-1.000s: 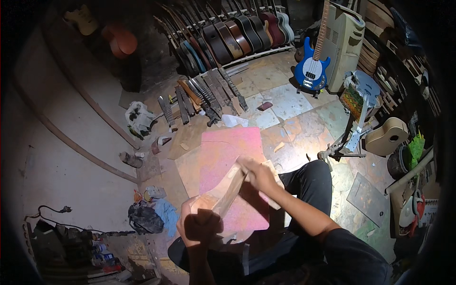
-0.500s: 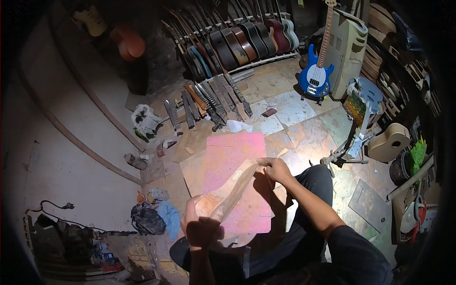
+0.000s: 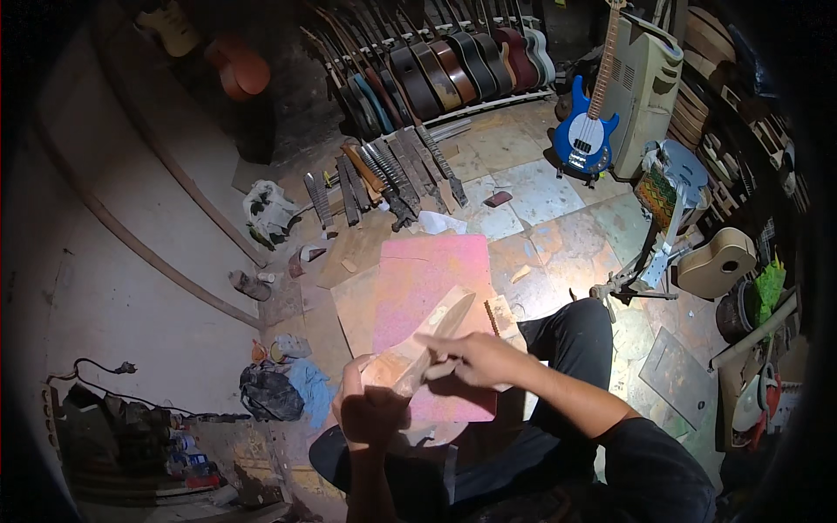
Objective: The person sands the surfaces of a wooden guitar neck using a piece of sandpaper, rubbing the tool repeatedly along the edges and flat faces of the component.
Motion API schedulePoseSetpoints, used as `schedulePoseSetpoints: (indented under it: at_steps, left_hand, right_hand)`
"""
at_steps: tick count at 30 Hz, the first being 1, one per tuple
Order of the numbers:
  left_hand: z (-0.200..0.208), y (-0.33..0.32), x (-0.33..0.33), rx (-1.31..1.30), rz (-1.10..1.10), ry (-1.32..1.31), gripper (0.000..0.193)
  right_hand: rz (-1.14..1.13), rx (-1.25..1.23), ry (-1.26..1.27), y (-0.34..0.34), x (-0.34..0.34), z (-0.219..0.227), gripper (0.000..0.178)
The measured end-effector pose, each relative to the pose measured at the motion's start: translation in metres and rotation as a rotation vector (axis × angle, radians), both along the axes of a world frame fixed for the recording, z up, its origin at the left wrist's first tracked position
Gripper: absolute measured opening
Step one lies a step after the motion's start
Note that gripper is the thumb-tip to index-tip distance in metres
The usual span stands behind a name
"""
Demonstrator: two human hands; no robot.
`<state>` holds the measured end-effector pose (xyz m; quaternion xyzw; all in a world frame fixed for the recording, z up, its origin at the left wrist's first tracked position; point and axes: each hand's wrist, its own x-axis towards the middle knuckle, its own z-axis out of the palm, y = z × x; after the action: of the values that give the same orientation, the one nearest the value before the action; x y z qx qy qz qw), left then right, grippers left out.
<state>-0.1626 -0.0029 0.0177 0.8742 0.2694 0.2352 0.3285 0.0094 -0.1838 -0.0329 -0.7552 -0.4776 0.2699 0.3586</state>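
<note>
A pale, unfinished wooden guitar neck (image 3: 446, 315) lies slantwise above a pink board (image 3: 436, 261), its slim end pointing away to the right. My left hand (image 3: 370, 414) grips the wide near end, the fingers partly in shadow. Against the right side of the wood, about midway along, is my right hand (image 3: 484, 359). Its forefinger reaches onto the wood while the other fingers are curled. Something small and pale shows beneath those fingers, too unclear to name. A light wooden piece with a dark ridged edge (image 3: 500, 317) lies right of the pink board, by my knee.
Several loose guitar necks (image 3: 401, 179) lie beyond the board. A rack of guitars (image 3: 436, 83) stands at the back, with a blue bass guitar (image 3: 582, 131) to its right. An acoustic guitar body (image 3: 715, 263) is at the right; a black bag (image 3: 270, 394) sits left.
My right hand has left the far end of the neck and come nearer, to its middle, forefinger extended. My left hand keeps its hold on the wide end.
</note>
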Motion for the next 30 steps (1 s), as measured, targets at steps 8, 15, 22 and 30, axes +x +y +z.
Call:
schedulePoseSetpoints:
  at_steps: [8,15,22,30]
  left_hand:
    - [0.023,0.003,0.0,-0.044,-0.054,-0.068,0.062]
    - [0.019,0.011,-0.017,0.012,-0.16,0.106,0.062]
    - [-0.006,-0.007,-0.032,0.128,-0.22,0.053,0.062]
    - [-0.008,-0.01,-0.036,0.117,-0.257,0.069,0.061]
  right_hand:
    - [-0.444,-0.218,0.0,-0.042,0.09,-0.098,0.069]
    - [-0.463,0.394,-0.08,-0.021,0.03,-0.043,0.069]
    - [-0.282,0.336,-0.095,-0.014,-0.04,-0.032,0.057]
    - [-0.303,0.365,-0.129,-0.01,-0.046,-0.03,0.062]
